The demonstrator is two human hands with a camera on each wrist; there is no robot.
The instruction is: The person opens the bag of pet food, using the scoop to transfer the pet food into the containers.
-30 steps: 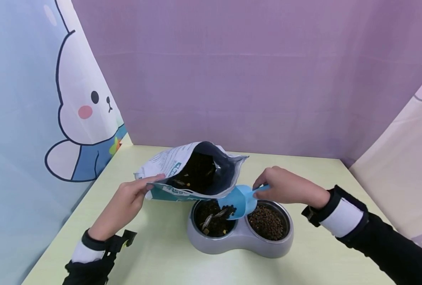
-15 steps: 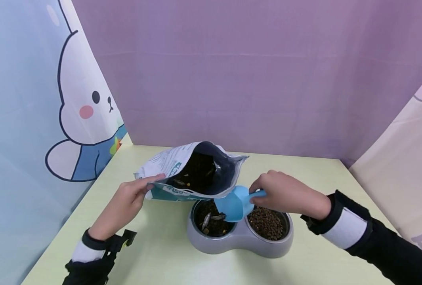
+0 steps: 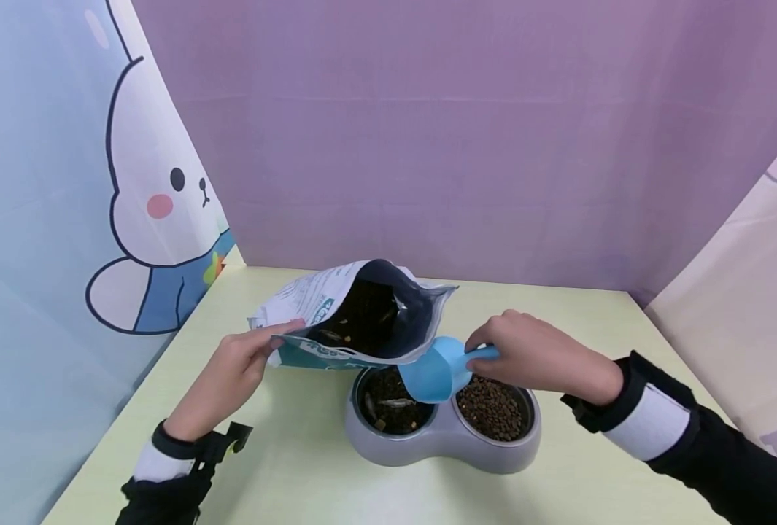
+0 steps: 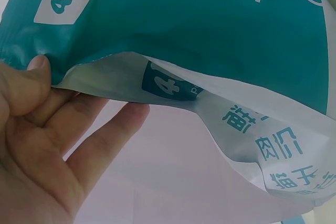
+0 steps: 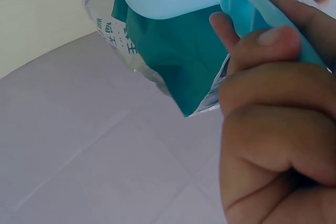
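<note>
Both hands are at work over the yellow-green tabletop [image 3: 296, 452]. One left hand [image 3: 237, 368] pinches the near lip of a pet-food bag [image 3: 335, 310], thumb on top and fingers underneath, which the left wrist view confirms. One right hand [image 3: 535, 354] has its fingers curled round the handle of a light-blue scoop [image 3: 437, 372].

That single scoop is smooth plastic with a rounded bowl and a short flat handle. It hangs tilted above the left compartment of the feeder, its mouth turned down and away from the camera, just below the bag's open edge. Whether any kibble remains inside it cannot be told.

One bag lies on its side with its mouth gaping toward the person. It is white and teal outside with printed lettering, dark-lined inside, and holds dark kibble.

One grey double feeder [image 3: 441, 445] sits just in front of the bag, with two round metal bowls set side by side. Its left bowl [image 3: 388, 408] holds dark kibble mixed with a few pale dried fish pieces; its right bowl [image 3: 493, 408] holds plain brown kibble.

Two black sleeves with white cuffs show at the wrists.
</note>
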